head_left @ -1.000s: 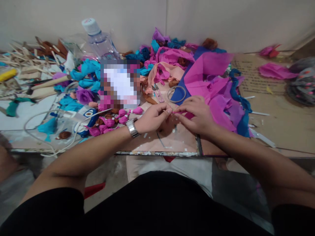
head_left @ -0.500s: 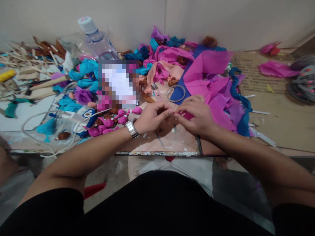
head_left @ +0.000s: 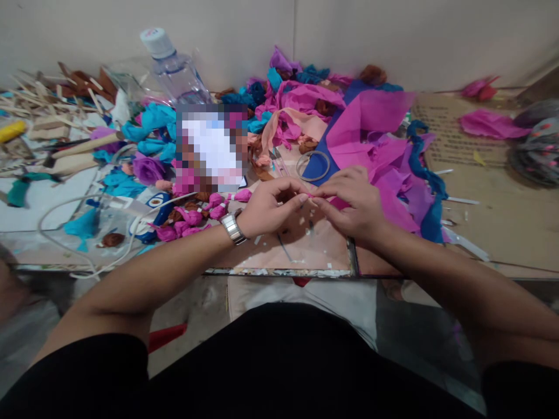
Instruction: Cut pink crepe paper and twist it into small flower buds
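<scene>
Pinching 1 small pink piece between left hand and right hand (shape mostly hidden), apparently unfinished, with seemingly done pink buds near the wristwatch and loose pink sheets left to use beyond the right hand.

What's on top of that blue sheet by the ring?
The ring sits partly on the blue sheet, and pink paper overlaps its right side. What's under the pink paper can't be seen.

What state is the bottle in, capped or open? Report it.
Capped: the white cap sits on top of the clear bottle, covering its mouth. How full it is, I cannot tell.
</scene>
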{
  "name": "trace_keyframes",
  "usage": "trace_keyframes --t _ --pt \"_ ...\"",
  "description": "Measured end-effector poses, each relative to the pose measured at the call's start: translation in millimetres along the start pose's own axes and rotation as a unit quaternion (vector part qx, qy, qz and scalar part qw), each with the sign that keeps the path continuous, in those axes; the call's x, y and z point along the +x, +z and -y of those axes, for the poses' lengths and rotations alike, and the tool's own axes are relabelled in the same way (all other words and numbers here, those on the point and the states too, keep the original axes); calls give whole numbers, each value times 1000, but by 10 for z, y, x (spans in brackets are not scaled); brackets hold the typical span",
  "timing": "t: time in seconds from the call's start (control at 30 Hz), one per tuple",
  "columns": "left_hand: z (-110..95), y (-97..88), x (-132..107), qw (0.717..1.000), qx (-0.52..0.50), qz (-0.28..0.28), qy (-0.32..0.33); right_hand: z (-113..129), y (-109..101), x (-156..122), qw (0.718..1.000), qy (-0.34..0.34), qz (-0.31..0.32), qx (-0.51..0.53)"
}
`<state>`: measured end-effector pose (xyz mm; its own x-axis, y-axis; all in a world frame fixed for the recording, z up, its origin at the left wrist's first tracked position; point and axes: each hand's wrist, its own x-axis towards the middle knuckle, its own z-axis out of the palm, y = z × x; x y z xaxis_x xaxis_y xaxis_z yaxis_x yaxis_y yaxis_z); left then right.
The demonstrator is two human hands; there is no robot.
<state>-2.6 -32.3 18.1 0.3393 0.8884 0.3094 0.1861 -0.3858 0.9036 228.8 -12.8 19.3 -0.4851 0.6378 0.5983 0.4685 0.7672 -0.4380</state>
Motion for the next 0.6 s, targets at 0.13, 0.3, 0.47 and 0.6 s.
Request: trace_keyframes --t 0.13,0.3,0.47,0.6 --pt "-2 -8 8 1000 11 -10 -1 -8 -18 -14 1000 -6 22 -1" --pt "76 -35 27 999 10 -33 -14 -9 -20 -11 999 -7 50 14" --pt "124 -54 45 999 -13 -28 -21 -16 -19 -9 999 -16 44 25" --pt "103 -54 52 999 -14 -24 -27 -26 -11 -16 999 -9 41 18"
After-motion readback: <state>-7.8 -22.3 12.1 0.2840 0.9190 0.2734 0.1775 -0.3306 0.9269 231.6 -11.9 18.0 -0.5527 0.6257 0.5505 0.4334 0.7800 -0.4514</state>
